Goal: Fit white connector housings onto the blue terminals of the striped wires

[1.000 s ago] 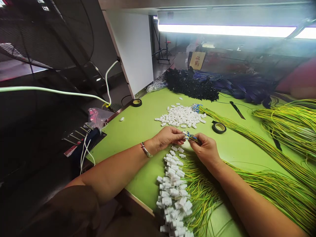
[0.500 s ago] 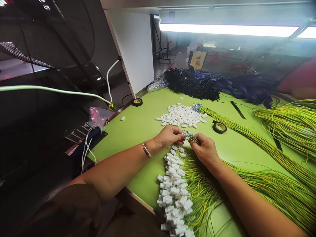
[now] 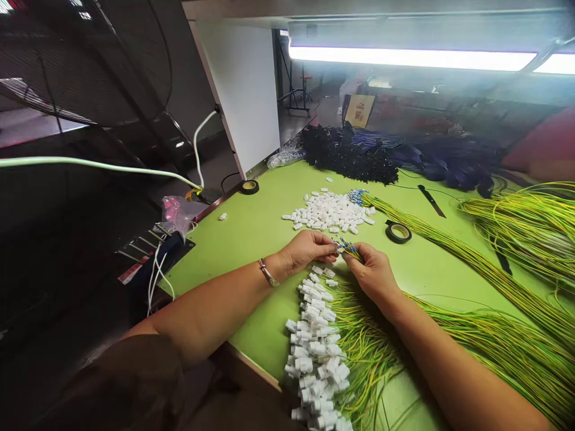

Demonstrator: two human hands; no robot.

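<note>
My right hand (image 3: 372, 268) is closed around a small bunch of yellow-green wires whose blue-and-silver crimped terminals (image 3: 345, 245) stick out toward the left. Close against those tips, my left hand (image 3: 312, 246) is pinched, with a small white piece just showing at the fingertips, probably a connector housing. Beyond both hands lies a heap of loose white connector housings (image 3: 330, 211). Below them, a column of white connectors (image 3: 314, 350) fitted on yellow-green wires (image 3: 368, 347) runs toward the front table edge.
A roll of black tape (image 3: 398, 231) sits right of the heap, another tape roll (image 3: 249, 187) at the left edge. A long wire bundle (image 3: 449, 248) crosses the green table (image 3: 233, 239). Black connectors (image 3: 350, 157) are piled at the back, near a dark blade-like tool (image 3: 431, 200).
Both hands stay almost in place, fingertips together at the terminals. The view has shifted very slightly; nothing else visibly moved.
</note>
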